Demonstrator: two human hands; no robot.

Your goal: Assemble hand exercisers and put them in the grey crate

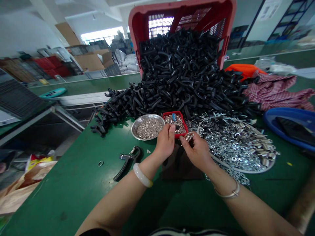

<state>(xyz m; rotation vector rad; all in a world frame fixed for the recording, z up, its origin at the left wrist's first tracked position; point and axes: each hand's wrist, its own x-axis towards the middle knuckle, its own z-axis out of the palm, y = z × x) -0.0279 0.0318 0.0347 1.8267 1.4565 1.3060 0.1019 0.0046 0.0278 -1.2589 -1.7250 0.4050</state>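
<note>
My left hand (pixel 165 142) is closed around a black handle (pixel 177 127), mostly hidden by the fingers; a dark end shows by the thumb. In my right hand (pixel 197 149), thumb and fingers pinch a metal coil spring (pixel 189 136). Both hands are close together, just in front of a red tray (pixel 185 127) of small metal pins with a blue-tipped tool in it. Left of it stands a metal bowl (pixel 133 130) of tiny metal parts. An assembled hand grip exerciser (pixel 128 162) with a spring lies on the green table, left of my left forearm.
A large pile of black handles (pixel 172 78) spills from a tipped red crate (pixel 134 36). On the right, a round tray (pixel 258 170) holds springs, washers and nuts. Beyond are a blue basin (pixel 273 114) and a checked cloth (pixel 273 88). A metal ring (pixel 100 163) lies at left.
</note>
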